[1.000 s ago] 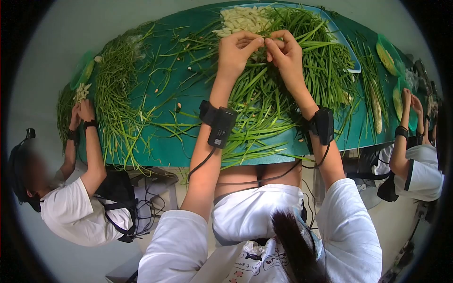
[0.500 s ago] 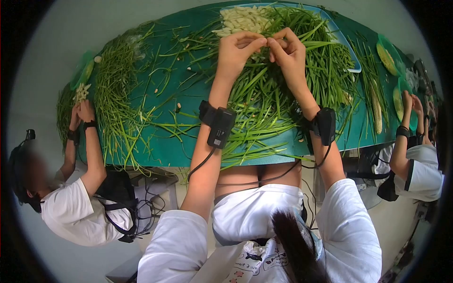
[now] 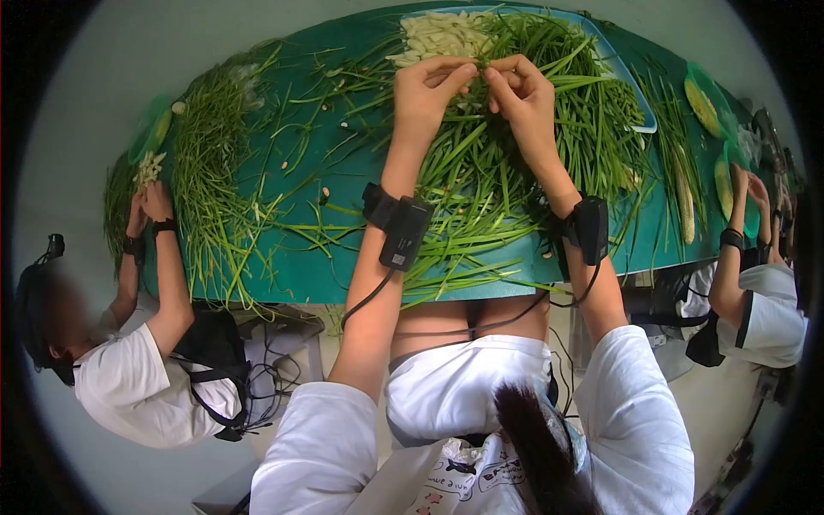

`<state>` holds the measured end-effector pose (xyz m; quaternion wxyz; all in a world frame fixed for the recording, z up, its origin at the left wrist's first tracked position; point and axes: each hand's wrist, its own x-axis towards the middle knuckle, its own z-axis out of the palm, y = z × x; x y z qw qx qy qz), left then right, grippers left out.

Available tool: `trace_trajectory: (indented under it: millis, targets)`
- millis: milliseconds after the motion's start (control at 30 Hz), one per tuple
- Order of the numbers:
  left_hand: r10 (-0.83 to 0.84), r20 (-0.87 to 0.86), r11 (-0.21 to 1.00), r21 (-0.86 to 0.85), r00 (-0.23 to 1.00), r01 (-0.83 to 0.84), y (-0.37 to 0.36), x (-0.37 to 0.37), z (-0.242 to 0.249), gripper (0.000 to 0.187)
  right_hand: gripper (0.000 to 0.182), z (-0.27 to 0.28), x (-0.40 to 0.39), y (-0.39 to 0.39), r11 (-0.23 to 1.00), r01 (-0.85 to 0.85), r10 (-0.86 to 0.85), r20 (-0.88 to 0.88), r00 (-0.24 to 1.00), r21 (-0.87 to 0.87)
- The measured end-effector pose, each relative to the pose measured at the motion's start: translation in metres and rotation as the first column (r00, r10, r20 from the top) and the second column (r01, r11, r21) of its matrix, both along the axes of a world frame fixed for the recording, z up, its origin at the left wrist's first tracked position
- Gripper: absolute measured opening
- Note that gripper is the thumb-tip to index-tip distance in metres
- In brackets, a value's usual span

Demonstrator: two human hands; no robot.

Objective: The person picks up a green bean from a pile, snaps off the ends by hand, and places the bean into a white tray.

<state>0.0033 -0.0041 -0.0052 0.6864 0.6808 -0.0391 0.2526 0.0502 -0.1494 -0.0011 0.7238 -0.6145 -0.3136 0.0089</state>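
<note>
My left hand [image 3: 422, 93] and my right hand [image 3: 522, 93] meet over a heap of long green stalks [image 3: 481, 163], thumbs and forefingers pinched. A small bit of green stem [image 3: 482, 63] shows between the two sets of fingertips; its full length is hidden. Just beyond my hands lies a light blue tray [image 3: 639, 86] with pale, thick pieces [image 3: 442, 36] on its left and long green leaves [image 3: 549, 43] on its right. Loose stalks spill toward the table's near edge below my wrists.
Another pile of thin green stalks [image 3: 210, 163] covers the left of the green table [image 3: 343, 206], with small scraps scattered between. At right lie a pale long stalk [image 3: 684, 193] and green baskets [image 3: 711, 103]. People work at both sides, their hands [image 3: 153, 206] near their own piles.
My left fingertips have drawn slightly apart from the right ones, to the left. The green stem shows a little more between them. Both forearms stay nearly in place.
</note>
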Motion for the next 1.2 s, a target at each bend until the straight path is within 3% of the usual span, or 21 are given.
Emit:
trace_trajectory:
  millis: [300,400,567,967,1200]
  targets:
    - [0.017,0.037,0.999,-0.044,0.999,-0.015,-0.0027,0.0035,-0.0024,0.02,0.017,-0.0005,0.0016,-0.0018,1.0,-0.002,0.002,-0.008,1.0,-0.016]
    - [0.026,0.002,1.0,0.011,1.0,-0.026,0.0022,0.0037,-0.004,0.023,0.018,-0.002,0.0028,-0.0009,1.0,-0.024,0.023,-0.036,0.999,-0.011]
    - [-0.033,-0.044,0.997,0.071,0.998,0.036,0.0023,0.0029,-0.0017,0.025,0.017,-0.003,0.0043,-0.0019,1.0,0.002,-0.003,-0.064,0.998,-0.024]
    - [-0.165,-0.064,0.985,0.033,0.984,0.167,0.0003,-0.0027,0.0037,0.022,0.016,-0.0025,0.0052,-0.0018,0.998,-0.007,0.013,-0.083,0.996,0.069]
    - [-0.169,-0.036,0.984,0.055,0.985,0.171,-0.0004,-0.0016,0.0022,0.022,0.014,-0.0025,0.005,-0.0015,0.998,0.014,-0.01,-0.058,0.998,0.066]
